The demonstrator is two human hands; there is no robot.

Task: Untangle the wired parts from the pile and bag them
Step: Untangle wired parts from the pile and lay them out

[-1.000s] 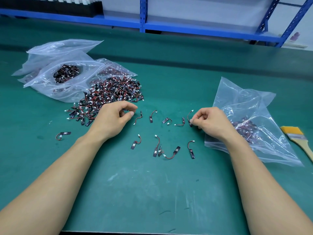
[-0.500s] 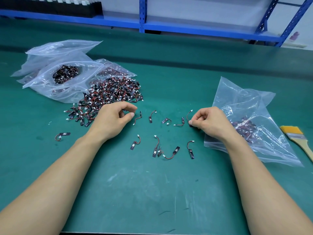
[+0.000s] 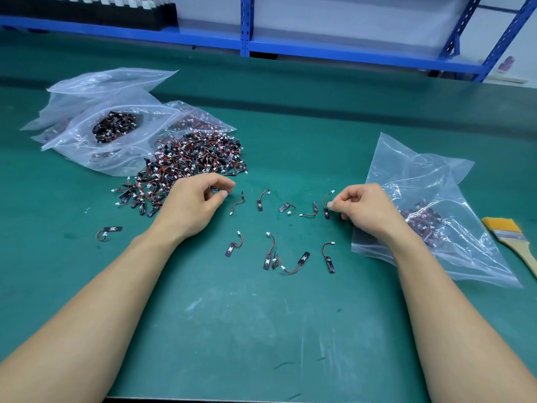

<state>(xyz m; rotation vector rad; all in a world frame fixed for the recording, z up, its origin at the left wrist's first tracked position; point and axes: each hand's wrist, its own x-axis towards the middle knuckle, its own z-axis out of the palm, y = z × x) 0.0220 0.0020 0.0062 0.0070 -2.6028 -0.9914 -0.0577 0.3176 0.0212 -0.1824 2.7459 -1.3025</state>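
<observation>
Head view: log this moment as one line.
left hand at pile edge, pinching | right hand pinching a part's wire by bag | loose parts on mat | brush idle

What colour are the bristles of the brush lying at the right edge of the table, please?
Yellow-orange; the brush shows in the head view, its only view.

You face a green work mat [image 3: 261, 330], scuffed with pale marks toward six o'clock. At twelve o'clock a blue metal shelving rack [image 3: 247, 24] runs across the far edge, with a pale wall behind it. A dark tray of small items [image 3: 87, 7] sits on its shelf at eleven o'clock. Light falls evenly, without hard shadows.
</observation>
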